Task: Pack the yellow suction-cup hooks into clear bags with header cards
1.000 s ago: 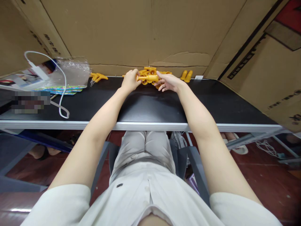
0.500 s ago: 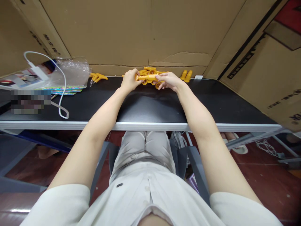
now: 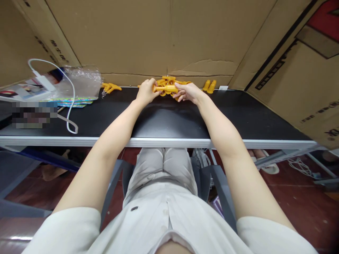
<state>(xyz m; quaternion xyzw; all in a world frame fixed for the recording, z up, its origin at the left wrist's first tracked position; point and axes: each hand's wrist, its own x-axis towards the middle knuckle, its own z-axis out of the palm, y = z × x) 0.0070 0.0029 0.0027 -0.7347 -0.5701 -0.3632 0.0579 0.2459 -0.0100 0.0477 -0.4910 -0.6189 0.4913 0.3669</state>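
L end of surface [image 3: 225, 116]: white cable [image 3: 67, 118], clear bag [image 3: 83, 79] nr back edge. Then yellow hooks [image 3: 113, 87], back edge. L hand [image 3: 146, 90] grips narrow end of yellow part [image 3: 169, 89], crosswise nr mid back edge, before yellow pile [image 3: 168, 78]. R hand [image 3: 190, 93] holds thick end w/ fingertips. Two yellow pegs [image 3: 211, 86] farther R, back edge.

Soft, even light leaves a pale sheen on the counter [image 3: 169, 127] and glints on the plastic [image 3: 83, 81]; the floor [image 3: 291, 208] beneath is dimmer. Wide-angle stretch swells the sleeves [image 3: 67, 227] toward the lower corners, and mosaic blocks [image 3: 35, 115] hide a patch at left.
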